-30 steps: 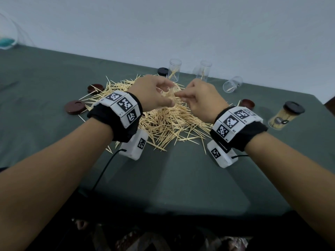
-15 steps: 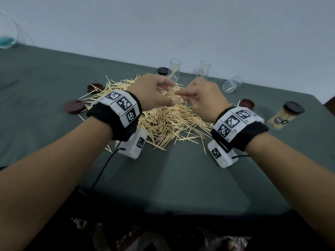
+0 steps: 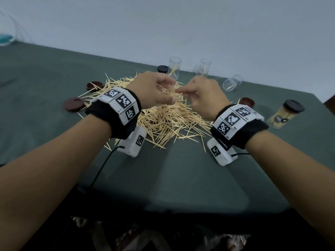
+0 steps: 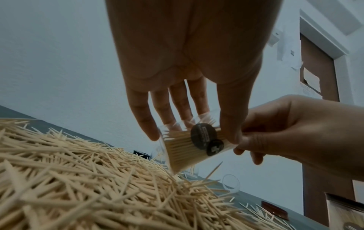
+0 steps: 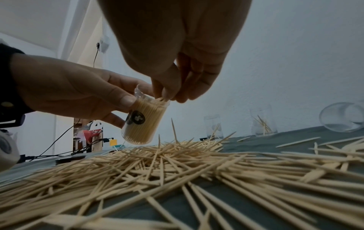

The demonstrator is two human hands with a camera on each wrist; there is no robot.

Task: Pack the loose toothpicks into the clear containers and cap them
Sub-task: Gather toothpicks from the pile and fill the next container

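A big pile of loose toothpicks (image 3: 163, 120) lies on the green tablecloth. Just above the pile, my left hand (image 3: 171, 91) grips a clear container (image 5: 143, 124), tilted and packed with toothpicks, a dark round sticker on its side (image 4: 202, 138). My right hand (image 5: 167, 96) has its fingertips bunched at the container's open mouth, pinching the ends of a few toothpicks there. The container carries no cap. In the head view both hands hide most of the container.
Two clear containers (image 3: 174, 69) (image 3: 204, 68) stand at the back with a few toothpicks inside; a third (image 3: 232, 82) lies on its side. A capped full container (image 3: 284, 115) lies far right. Brown lids (image 3: 74, 104) (image 3: 94, 85) (image 3: 246, 102) and a black lid (image 3: 162, 68) ring the pile.
Both hands have stayed above the pile's far side. The right fingertips have shifted slightly at the container's mouth.
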